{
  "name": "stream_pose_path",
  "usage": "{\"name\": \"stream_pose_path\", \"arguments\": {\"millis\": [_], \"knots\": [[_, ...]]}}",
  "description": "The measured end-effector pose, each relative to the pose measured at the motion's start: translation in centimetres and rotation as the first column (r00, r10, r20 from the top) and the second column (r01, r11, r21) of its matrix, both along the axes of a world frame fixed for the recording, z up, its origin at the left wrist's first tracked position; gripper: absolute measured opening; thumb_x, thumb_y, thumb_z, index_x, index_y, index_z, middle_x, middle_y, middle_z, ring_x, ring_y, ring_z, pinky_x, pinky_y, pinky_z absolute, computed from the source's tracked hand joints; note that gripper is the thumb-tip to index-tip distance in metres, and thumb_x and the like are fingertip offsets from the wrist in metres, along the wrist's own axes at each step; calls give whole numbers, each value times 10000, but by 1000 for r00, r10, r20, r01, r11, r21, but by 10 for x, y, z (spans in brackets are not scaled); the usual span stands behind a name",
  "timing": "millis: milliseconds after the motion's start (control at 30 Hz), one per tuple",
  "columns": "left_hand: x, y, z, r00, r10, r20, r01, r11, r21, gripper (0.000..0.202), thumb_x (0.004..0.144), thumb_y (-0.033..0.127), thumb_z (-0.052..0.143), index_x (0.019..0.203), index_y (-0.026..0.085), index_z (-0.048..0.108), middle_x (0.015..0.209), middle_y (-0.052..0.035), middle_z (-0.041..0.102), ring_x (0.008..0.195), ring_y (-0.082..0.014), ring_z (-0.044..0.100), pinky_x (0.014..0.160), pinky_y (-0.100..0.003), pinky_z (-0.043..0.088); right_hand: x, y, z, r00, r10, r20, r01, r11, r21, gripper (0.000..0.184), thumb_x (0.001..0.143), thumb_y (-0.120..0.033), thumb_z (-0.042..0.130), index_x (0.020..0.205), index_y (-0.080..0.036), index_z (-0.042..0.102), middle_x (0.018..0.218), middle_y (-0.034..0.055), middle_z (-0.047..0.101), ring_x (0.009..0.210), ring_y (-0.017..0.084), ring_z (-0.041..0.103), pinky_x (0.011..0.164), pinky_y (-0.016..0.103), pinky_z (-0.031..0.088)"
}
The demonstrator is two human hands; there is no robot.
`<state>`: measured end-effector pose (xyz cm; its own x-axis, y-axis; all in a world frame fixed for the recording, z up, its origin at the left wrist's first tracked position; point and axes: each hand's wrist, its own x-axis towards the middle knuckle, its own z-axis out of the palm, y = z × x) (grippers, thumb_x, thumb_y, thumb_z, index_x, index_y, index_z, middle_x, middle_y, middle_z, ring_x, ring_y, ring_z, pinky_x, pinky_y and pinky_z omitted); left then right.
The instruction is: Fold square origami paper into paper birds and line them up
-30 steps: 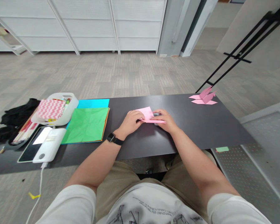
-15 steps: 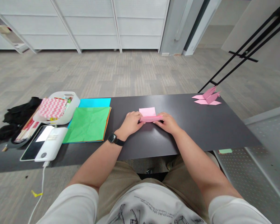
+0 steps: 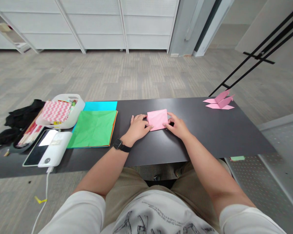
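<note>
A small folded sheet of pink paper (image 3: 157, 119) lies near the middle of the dark table (image 3: 192, 139), roughly rectangular and slightly tilted. My left hand (image 3: 138, 126) grips its left edge, thumb at the lower left corner and fingers along the side. At the right edge my right hand (image 3: 177, 126) pinches the paper between thumb and forefinger. What lies under the top layer is hidden. Two pink folded paper birds (image 3: 221, 100) stand at the table's far right.
Left of my hands lies a stack of coloured paper, green sheet (image 3: 94, 128) uppermost. Beyond it are a white basket (image 3: 74, 112), a white power bank (image 3: 55, 149) with a cable, a tablet-like device (image 3: 31, 156) and black cloth (image 3: 24, 113). A black metal stand (image 3: 254, 55) rises behind the right end.
The pink paper has turned from a raised narrow fold with a flap behind it to a flatter rectangle facing me. My hands have shifted slightly around its sides.
</note>
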<state>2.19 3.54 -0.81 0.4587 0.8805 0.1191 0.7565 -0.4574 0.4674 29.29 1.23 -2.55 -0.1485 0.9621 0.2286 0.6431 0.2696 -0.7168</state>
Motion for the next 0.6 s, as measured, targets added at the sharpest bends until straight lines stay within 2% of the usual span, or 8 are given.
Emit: {"name": "stream_pose_path", "arguments": {"millis": [100, 167, 200, 300, 367, 400, 467, 600], "knots": [[2, -2, 1, 999, 44, 10, -44, 999, 8, 253, 996, 427, 721, 830, 241, 765, 1460, -79, 661, 1429, -359, 529, 1288, -763, 228, -2, 1, -1, 999, -34, 0, 34, 999, 2, 752, 907, -379, 714, 1611, -286, 467, 810, -9, 749, 768, 253, 711, 813, 407, 560], [4, -4, 3, 998, 64, 17, -64, 998, 13, 166, 986, 406, 733, 974, 241, 745, 1413, -102, 686, 1382, -358, 572, 1277, -749, 267, -3, 2, 0, 999, -41, -5, 41, 999, 5, 780, 905, -380, 715, 1631, -298, 444, 805, -7, 735, 758, 261, 701, 802, 418, 560], [4, -4, 4, 997, 74, 22, -75, 997, 18, 193, 981, 397, 738, 1094, 241, 728, 1397, -118, 693, 1358, -360, 590, 1271, -738, 288, -4, 2, 0, 999, -40, -9, 41, 999, 6, 783, 904, -383, 717, 1634, -307, 443, 800, -6, 727, 752, 264, 696, 798, 424, 560], [4, -5, 6, 995, 92, 45, -94, 995, 46, 557, 973, 378, 740, 1471, 213, 553, 1461, -172, 659, 1367, -377, 596, 1263, -687, 330, -4, 2, 1, 1000, -17, -14, 18, 1000, 1, 775, 907, -394, 723, 1631, -328, 455, 781, -10, 707, 745, 266, 684, 806, 435, 563], [3, -5, 8, 994, 84, 73, -89, 994, 66, 703, 975, 359, 728, 1590, 198, 429, 1534, -190, 610, 1408, -375, 578, 1254, -631, 367, -3, 1, 2, 1000, 22, -6, -22, 1000, -11, 779, 914, -404, 721, 1641, -328, 449, 773, -16, 699, 740, 263, 679, 823, 443, 566], [3, -4, 9, 993, 80, 90, -87, 994, 72, 718, 978, 350, 719, 1606, 195, 409, 1539, -188, 607, 1406, -367, 584, 1236, -597, 400, -3, 0, 2, 999, 48, 0, -48, 999, -20, 784, 920, -409, 717, 1649, -326, 439, 774, -18, 698, 736, 261, 677, 830, 447, 567], [2, -3, 11, 990, 79, 116, -87, 994, 70, 623, 988, 337, 696, 1553, 192, 479, 1471, -167, 659, 1330, -345, 640, 1167, -535, 476, -1, -3, 5, 995, 97, 15, -96, 995, -39, 787, 931, -415, 709, 1660, -329, 427, 785, -18, 703, 736, 259, 677, 840, 452, 570], [0, -3, 18, 989, 87, 121, -89, 996, 8, 208, 1014, 253, 619, 1206, 220, 692, 1152, -86, 791, 1067, -289, 742, 980, -447, 566, 2, -6, 9, 989, 141, 36, -139, 989, -56, 745, 933, -401, 706, 1637, -344, 467, 818, -5, 727, 770, 267, 688, 854, 461, 574]]}}
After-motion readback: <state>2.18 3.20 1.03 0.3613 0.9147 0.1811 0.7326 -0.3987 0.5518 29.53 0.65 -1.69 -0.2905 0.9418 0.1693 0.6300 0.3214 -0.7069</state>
